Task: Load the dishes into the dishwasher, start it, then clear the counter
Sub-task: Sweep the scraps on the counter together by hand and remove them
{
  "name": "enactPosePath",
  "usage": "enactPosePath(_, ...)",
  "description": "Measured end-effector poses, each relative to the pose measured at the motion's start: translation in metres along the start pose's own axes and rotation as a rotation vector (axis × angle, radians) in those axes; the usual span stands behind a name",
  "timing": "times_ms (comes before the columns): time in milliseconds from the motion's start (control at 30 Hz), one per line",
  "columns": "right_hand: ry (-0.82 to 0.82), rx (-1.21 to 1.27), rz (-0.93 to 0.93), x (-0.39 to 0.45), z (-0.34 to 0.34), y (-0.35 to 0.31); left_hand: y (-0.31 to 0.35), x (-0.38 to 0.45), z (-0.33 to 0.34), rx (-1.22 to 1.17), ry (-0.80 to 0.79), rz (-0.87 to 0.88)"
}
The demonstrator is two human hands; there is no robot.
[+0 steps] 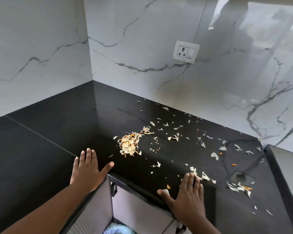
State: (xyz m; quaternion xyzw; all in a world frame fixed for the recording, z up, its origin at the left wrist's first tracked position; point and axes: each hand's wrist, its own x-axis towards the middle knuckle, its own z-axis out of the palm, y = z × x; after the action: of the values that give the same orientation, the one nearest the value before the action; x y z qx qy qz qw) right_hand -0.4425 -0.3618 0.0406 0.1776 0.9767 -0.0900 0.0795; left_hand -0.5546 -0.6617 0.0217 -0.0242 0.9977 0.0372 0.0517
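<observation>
While both hands lie flat on the counter (61, 125):
Left hand (88, 168): fingers spread, peel pile (129, 145) beyond them.
Right hand (188, 198): fingers together, fingertips touching scraps (200, 174).
Cabinet (98, 205): contents cut off.

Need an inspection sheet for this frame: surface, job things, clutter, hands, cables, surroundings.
Surface: black counter, L-shaped, glossy.
Job things: pile of peelings near the inner corner; loose scraps spread to the right. No dishes or dishwasher seen.
Clutter: nothing seen beyond the scraps.
Hands: left hand flat on the counter, fingers straight; right hand flat by the front edge, fingertips touching scraps.
Cables: nothing seen.
Surroundings: marble wall with a socket; cabinet fronts below.
</observation>
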Motion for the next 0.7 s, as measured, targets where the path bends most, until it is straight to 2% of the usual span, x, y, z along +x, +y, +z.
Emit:
enactPosePath(233,-0.003,-0.005,-0.219,0.039,0.002,-0.023,0.006,0.002,-0.002,0.013,0.006,-0.055)
enactPosePath(700,0.061,0.082,-0.437,0.13,0.008,-0.131,0.004,0.01,-0.001,-0.047,0.034,-0.114)
